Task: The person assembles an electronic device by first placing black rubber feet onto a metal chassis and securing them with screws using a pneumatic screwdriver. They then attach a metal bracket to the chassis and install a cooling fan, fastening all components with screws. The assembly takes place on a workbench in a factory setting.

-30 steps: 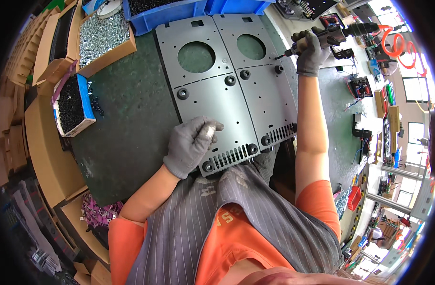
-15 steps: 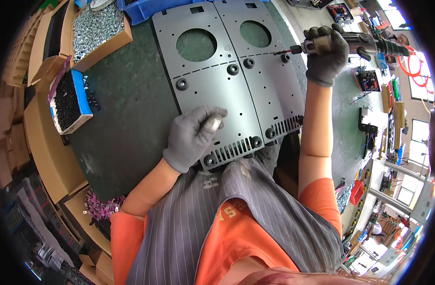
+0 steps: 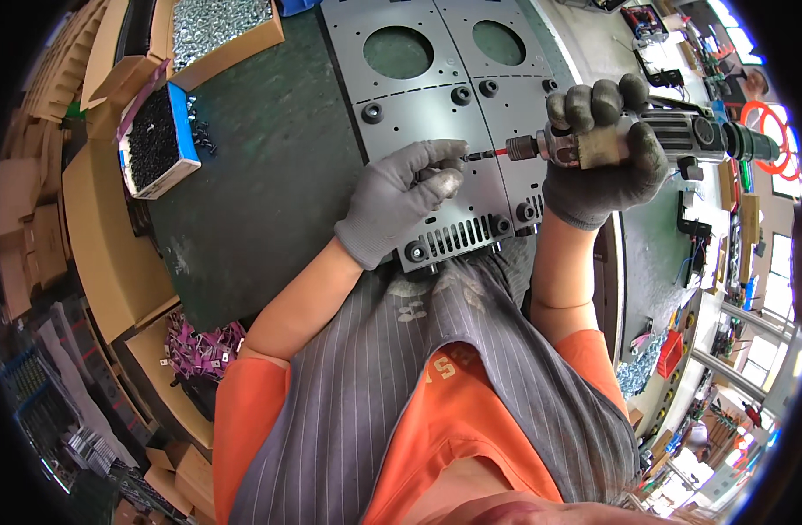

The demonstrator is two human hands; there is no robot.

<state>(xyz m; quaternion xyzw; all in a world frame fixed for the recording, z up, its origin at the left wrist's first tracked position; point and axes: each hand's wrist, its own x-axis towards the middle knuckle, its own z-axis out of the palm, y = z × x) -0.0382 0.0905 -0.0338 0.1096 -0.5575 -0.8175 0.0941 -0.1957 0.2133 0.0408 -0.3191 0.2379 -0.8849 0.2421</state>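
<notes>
**Screw set to the driver bit over a grey metal panel**

The left hand (image 3: 401, 197), in a grey glove, has its fingers pinched together on a small screw (image 3: 464, 158) and holds it against the tip of the driver bit (image 3: 486, 155). The right hand (image 3: 604, 153), also gloved in grey, is clamped around the body of a pneumatic screwdriver (image 3: 646, 140), which lies roughly level and points left toward the other hand. The two hands are close, joined only by the bit.

Both hover above the near right part of a grey metal panel (image 3: 418, 105) that lies flat on the dark green worktop (image 3: 261, 175). The panel has two round cut-outs at its far side, several black rubber grommets, and a row of vent slots along its near edge, just beside the person's striped apron.

To the left stand an open box of black screws (image 3: 151, 140) and, farther off, a cardboard box of silver fasteners (image 3: 217, 26). A box of purple parts (image 3: 204, 350) sits at the near left.
</notes>
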